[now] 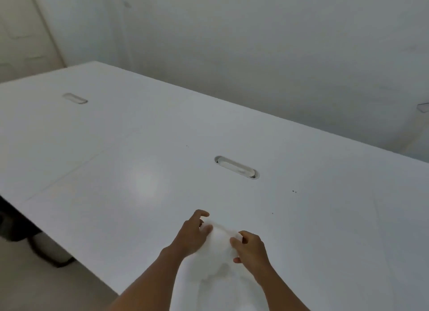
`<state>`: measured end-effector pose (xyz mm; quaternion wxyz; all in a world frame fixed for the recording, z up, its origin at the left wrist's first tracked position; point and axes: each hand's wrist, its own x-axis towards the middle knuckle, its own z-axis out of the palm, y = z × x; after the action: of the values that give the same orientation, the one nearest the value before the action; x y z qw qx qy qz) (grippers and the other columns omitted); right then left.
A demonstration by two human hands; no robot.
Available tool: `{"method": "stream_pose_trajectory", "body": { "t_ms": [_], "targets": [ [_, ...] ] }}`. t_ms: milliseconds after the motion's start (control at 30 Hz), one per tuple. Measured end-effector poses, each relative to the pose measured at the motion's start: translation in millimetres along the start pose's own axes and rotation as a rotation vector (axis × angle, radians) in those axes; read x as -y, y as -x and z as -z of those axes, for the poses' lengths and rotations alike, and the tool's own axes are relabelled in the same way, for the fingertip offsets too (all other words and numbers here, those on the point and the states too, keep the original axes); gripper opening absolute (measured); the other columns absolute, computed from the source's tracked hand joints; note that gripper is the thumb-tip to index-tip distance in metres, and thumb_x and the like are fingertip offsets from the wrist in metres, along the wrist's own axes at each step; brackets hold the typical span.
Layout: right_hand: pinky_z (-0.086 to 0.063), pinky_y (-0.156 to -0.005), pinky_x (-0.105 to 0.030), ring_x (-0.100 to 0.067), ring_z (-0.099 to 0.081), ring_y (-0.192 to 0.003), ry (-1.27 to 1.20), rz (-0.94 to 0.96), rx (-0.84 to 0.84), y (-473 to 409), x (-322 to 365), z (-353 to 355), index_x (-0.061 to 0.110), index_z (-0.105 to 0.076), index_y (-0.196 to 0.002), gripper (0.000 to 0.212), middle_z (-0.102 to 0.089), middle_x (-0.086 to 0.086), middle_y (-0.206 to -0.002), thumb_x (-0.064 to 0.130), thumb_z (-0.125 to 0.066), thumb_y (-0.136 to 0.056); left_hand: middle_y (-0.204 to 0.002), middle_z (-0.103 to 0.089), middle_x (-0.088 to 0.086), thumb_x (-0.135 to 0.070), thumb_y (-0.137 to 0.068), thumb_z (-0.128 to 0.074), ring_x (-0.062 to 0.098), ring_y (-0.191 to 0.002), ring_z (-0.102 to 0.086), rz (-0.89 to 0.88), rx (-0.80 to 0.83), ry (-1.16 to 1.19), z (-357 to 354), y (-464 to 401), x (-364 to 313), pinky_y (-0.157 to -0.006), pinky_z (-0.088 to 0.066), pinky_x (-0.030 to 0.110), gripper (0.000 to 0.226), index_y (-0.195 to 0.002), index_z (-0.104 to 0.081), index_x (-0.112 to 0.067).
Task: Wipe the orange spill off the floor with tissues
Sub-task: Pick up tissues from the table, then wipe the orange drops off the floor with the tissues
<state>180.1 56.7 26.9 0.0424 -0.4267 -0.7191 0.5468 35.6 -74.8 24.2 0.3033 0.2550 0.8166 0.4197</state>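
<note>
Clearly both hands grip one white tissue (219, 245) above the near edge of the white bench (139, 148): the left hand (191, 235) pinches its upper left corner, forefinger stretched out, other fingers (206, 228) curled on the sheet. The right hand (249, 248) is clenched on the upper right corner, and the tissue hangs between the forearms; no writing shows anywhere

Single head view, looking forward and down. White table (139, 148) fills mid-frame, near; wall (255, 44) across the top.
</note>
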Motion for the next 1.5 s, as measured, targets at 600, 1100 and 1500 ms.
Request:
{"method": "stream_pose_trajectory", "body": {
  "t_ms": [600,1100,1500],
  "targets": [
    [-0.063,-0.064,-0.04,-0.026,-0.064,-0.097,0.204,0.291,0.735,146,35,-125,0.014,-0.067,-0.099,0.012,-0.066,-0.007,-0.104,0.02,-0.065,-0.089,-0.109,-0.062,-0.006,-0.035,-0.1,-0.049,0.011,-0.095,-0.06,0.435,-0.708,0.344,36,280,65,-0.069,-0.045,0.027,0.015,-0.112,-0.056,-0.03],
    [-0.048,-0.062,-0.031,-0.017,-0.06,-0.07,0.485,0.471,0.937,328,1,-294,0.013,-0.069,-0.082,0.005,-0.067,-0.004,-0.081,0.014,-0.065,-0.079,-0.117,-0.065,-0.004,-0.024,-0.09,-0.066,0.017,-0.101,-0.064,0.556,-0.952,0.55,82,510,183,-0.085,-0.055,0.037,0.032,-0.118,-0.052,-0.032],
    [-0.056,-0.08,-0.034,-0.017,-0.062,-0.093,0.432,0.384,0.938,457,-15,-432,0.024,-0.06,-0.112,0.022,-0.064,0.0,-0.107,0.018,-0.058,-0.091,-0.142,-0.044,0.019,-0.011,-0.099,-0.055,0.028,-0.127,-0.052,0.555,-0.791,0.617,152,642,296,-0.105,-0.049,0.046,0.075,-0.149,-0.019,-0.054]
  ]
}}
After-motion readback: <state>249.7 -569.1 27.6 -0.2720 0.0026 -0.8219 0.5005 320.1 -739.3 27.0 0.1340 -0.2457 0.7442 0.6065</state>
